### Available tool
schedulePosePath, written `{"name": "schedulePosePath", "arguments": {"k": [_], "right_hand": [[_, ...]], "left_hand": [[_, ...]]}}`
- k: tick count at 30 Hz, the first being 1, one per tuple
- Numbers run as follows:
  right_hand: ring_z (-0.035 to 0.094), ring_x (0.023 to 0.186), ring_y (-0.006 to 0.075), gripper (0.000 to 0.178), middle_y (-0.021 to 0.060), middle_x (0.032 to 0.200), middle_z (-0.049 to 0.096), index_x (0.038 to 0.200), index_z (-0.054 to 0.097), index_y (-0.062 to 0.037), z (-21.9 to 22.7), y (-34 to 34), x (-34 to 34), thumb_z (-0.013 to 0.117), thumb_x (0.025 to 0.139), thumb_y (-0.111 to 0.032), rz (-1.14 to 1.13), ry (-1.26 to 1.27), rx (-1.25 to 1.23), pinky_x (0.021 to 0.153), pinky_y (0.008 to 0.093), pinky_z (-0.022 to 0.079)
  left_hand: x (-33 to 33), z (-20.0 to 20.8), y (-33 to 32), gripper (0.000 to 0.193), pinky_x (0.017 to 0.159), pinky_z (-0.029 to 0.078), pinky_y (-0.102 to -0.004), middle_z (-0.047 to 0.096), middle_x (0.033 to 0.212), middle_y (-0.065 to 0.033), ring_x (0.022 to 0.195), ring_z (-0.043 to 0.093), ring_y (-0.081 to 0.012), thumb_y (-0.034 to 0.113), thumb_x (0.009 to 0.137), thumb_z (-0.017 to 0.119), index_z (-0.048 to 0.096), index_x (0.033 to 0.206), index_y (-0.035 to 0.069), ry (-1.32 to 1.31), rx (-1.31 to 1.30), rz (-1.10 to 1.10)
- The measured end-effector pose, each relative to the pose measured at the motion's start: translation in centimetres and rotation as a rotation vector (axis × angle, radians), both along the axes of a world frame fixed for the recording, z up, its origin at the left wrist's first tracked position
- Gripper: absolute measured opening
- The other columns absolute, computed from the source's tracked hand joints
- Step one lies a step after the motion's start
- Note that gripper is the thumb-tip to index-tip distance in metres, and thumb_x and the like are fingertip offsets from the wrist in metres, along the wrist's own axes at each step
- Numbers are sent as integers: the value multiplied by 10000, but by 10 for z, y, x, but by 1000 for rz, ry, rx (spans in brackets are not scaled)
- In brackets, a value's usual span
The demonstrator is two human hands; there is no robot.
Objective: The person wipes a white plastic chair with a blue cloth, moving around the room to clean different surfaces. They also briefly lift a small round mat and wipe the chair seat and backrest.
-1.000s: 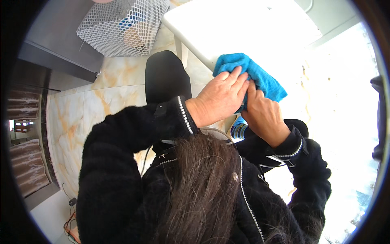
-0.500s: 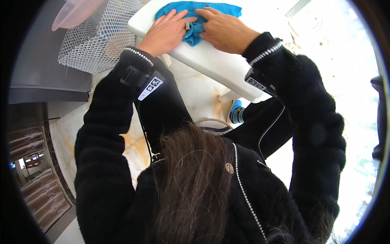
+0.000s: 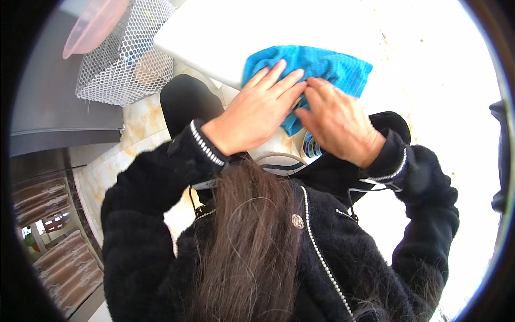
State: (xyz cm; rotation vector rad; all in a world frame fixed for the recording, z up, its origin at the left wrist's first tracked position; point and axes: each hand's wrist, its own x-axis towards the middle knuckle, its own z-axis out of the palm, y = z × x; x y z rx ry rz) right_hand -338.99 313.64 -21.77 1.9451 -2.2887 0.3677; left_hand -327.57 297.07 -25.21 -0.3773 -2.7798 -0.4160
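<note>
At the bottom of the frame, long brown hair (image 3: 244, 257) hung down over a fuzzy black jacket (image 3: 145, 220) with lines of white beads on it. Two black sleeves bent up toward the middle. Black pants covered the legs (image 3: 188, 102), and a stripy blue sock (image 3: 311, 146) peeked out under the right hand.

Just above the middle of the frame, the left hand (image 3: 260, 110) lay flat and open, with its fingers spread on a blue cloth (image 3: 338, 67). The right hand (image 3: 340, 123) was beside it, with its fingers bent a little and the tips on the cloth. I could not tell if those fingers pinched it. The cloth was crumpled, and one corner poked down between the hands.

Under the cloth, at the top of the frame, was a smooth white top (image 3: 214, 32), very bright. Left of it was a floor (image 3: 140, 115) with orange swirls. At the upper left stood a white mesh basket (image 3: 134, 59), a pink bowl (image 3: 94, 27) and a gray cabinet (image 3: 56, 99).
</note>
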Motion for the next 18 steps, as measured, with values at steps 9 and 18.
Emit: {"name": "schedulePosePath", "arguments": {"k": [9,18], "right_hand": [[572,1054,413,328,285,1054,588,1003,515,86,-54,7,0,576,856,-200,-149,-37,-147,925,430,462],[337,1283,527,522,426,1268,418,1124,467,272,-26,49,-41,516,898,-196,-130,-102,-110,1125,519,235]], "left_hand": [[-61,13,-25,521,1117,295,-458,439,1385,-236,1320,388,-367,285,979,444,375,1364,-57,-560,-158,-244],[-94,51,10,571,1105,244,-562,316,1444,-300,1359,253,-496,311,970,450,318,1401,-40,-460,-303,-337]]}}
